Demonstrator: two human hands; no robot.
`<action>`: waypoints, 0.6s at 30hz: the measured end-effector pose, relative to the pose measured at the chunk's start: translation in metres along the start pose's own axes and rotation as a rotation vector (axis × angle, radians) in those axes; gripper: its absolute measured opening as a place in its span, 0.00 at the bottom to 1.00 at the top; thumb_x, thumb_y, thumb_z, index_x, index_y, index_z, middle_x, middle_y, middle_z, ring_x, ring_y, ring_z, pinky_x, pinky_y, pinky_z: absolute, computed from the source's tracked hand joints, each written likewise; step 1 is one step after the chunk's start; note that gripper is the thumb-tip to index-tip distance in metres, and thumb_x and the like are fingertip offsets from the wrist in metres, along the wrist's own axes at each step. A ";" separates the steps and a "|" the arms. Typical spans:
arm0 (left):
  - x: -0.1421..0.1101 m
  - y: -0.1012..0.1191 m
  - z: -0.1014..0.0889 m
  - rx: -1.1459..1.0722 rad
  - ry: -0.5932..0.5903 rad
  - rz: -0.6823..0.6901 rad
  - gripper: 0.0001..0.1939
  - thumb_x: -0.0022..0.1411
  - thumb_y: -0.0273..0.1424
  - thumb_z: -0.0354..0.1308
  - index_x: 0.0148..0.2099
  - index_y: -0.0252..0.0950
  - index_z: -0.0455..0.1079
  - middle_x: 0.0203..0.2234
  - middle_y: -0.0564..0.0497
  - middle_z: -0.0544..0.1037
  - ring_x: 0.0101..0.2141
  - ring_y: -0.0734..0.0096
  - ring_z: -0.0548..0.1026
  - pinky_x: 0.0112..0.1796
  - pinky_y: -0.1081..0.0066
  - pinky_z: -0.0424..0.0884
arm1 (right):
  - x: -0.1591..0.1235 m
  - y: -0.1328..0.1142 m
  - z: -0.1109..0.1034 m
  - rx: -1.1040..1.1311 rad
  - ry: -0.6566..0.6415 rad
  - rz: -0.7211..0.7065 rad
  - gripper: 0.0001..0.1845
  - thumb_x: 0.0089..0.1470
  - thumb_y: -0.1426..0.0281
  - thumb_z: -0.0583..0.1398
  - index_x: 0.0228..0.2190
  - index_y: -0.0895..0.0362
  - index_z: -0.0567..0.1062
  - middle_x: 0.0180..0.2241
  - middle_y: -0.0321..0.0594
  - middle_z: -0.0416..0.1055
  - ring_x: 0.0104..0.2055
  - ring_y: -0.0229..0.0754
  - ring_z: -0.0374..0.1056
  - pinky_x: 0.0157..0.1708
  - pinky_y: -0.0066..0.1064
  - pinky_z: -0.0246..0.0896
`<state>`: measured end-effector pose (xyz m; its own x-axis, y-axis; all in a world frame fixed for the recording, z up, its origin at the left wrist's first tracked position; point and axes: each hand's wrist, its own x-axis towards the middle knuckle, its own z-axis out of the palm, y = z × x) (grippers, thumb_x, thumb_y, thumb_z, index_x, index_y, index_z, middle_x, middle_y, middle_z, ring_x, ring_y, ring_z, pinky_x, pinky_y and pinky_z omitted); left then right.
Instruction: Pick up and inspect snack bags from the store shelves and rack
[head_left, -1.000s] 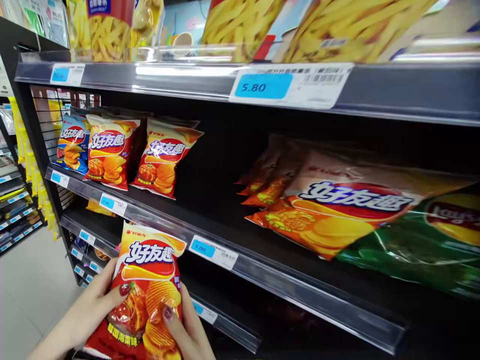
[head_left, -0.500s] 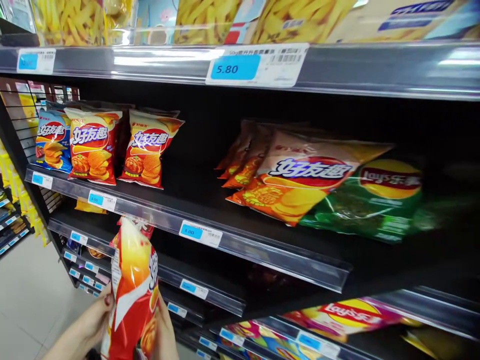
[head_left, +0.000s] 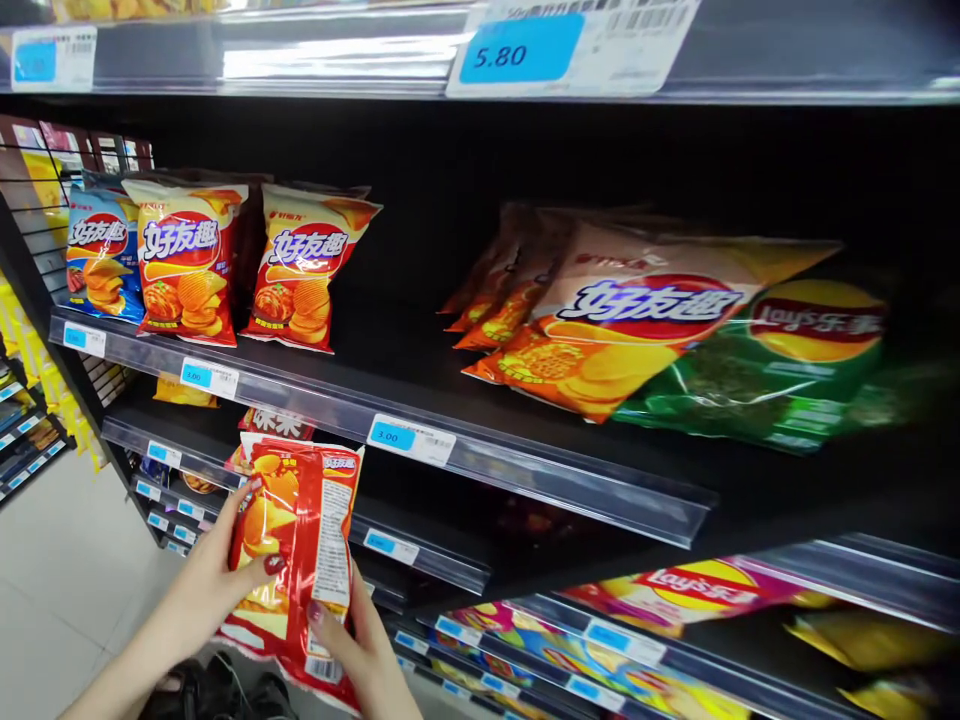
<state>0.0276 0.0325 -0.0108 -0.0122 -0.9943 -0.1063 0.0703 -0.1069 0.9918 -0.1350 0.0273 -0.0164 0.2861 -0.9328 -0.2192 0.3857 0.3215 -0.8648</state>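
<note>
A red and yellow bag of chips [head_left: 304, 520] is held upright between both hands, low and left of centre, in front of the shelves. Its back faces me, showing a printed text panel and a barcode near the bottom. My left hand [head_left: 232, 570] grips the left side, thumb across the back. On the lower right, my right hand [head_left: 360, 635] holds the edge with its thumb pressed on the back. Both hands' other fingers are partly hidden by the bag.
Similar red chip bags [head_left: 296, 265] and a blue one [head_left: 103, 255] stand on the shelf at left. Orange bags [head_left: 615, 330] and a green Lay's bag [head_left: 795, 385] lean at right. Price tags line the shelf edge [head_left: 555, 480]; lower shelves hold more bags.
The bag has been turned from its front and side to its back. My left thumb now lies across it. The view has dipped slightly, so the shelves sit higher.
</note>
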 end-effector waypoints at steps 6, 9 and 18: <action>0.008 -0.004 -0.009 -0.096 -0.009 -0.120 0.34 0.54 0.41 0.61 0.58 0.37 0.51 0.49 0.39 0.74 0.46 0.47 0.74 0.44 0.55 0.71 | -0.003 -0.007 0.006 0.155 0.030 0.174 0.42 0.36 0.62 0.71 0.53 0.56 0.65 0.41 0.46 0.77 0.49 0.60 0.69 0.50 0.49 0.61; 0.009 -0.007 -0.008 -0.093 -0.007 -0.129 0.35 0.53 0.41 0.61 0.58 0.36 0.51 0.49 0.38 0.74 0.45 0.45 0.74 0.44 0.53 0.71 | -0.002 -0.009 0.007 0.156 0.042 0.209 0.45 0.35 0.62 0.72 0.54 0.57 0.63 0.41 0.47 0.77 0.48 0.60 0.70 0.49 0.49 0.62; 0.007 -0.021 -0.015 -0.067 -0.062 0.052 0.40 0.54 0.41 0.61 0.64 0.40 0.48 0.60 0.43 0.62 0.57 0.51 0.62 0.52 0.59 0.65 | -0.006 0.023 -0.019 -0.154 0.036 -0.123 0.44 0.40 0.55 0.68 0.56 0.52 0.60 0.52 0.47 0.69 0.52 0.60 0.66 0.49 0.46 0.65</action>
<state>0.0413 0.0281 -0.0337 -0.0688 -0.9965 -0.0478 0.1387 -0.0570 0.9887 -0.1442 0.0372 -0.0436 0.2122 -0.9696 -0.1217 0.2757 0.1789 -0.9445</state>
